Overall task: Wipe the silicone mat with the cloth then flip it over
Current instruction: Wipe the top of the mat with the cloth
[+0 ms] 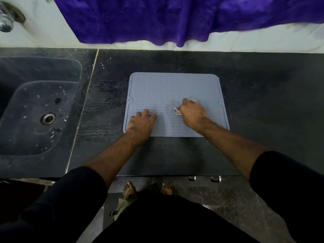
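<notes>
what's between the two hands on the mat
Only bare mat: in the head view, a strip of its wavy ribbed surface separates the left hand from the right hand and its cloth.

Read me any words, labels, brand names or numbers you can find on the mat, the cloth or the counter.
None can be read. The silicone mat shows only raised wavy ridges, with no lettering visible. The cloth gripped by the right hand has a line pattern, not text. The left hand rests on the mat. The counter and sink carry no markings.

Dim, soft blur, edges warped.
</notes>
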Action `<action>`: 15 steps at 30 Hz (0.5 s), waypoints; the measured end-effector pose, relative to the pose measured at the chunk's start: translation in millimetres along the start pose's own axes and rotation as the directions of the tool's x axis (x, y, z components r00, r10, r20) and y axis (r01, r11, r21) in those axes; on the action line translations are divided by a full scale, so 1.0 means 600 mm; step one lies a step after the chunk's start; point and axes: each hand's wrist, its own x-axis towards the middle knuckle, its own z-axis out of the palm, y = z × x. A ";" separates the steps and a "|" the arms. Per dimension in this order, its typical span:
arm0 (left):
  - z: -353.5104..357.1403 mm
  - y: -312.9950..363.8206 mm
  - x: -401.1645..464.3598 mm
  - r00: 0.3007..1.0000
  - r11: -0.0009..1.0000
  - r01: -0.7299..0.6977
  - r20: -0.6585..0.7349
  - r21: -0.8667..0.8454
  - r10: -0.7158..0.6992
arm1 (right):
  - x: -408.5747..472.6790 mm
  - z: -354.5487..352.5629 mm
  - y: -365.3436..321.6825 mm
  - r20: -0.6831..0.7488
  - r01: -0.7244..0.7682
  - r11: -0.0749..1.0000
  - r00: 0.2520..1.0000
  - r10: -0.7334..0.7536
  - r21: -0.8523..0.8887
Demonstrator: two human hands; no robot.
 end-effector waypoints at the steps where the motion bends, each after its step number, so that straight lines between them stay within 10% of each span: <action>1: 0.000 -0.001 0.001 1.000 1.000 0.000 0.002 0.005 0.000 | -0.006 0.006 -0.003 0.009 0.033 0.999 0.999 -0.033 -0.030; 15: -0.012 0.001 -0.001 0.999 0.999 -0.024 0.023 0.023 0.023 | -0.046 0.000 0.075 0.025 -0.010 0.984 1.000 0.014 -0.177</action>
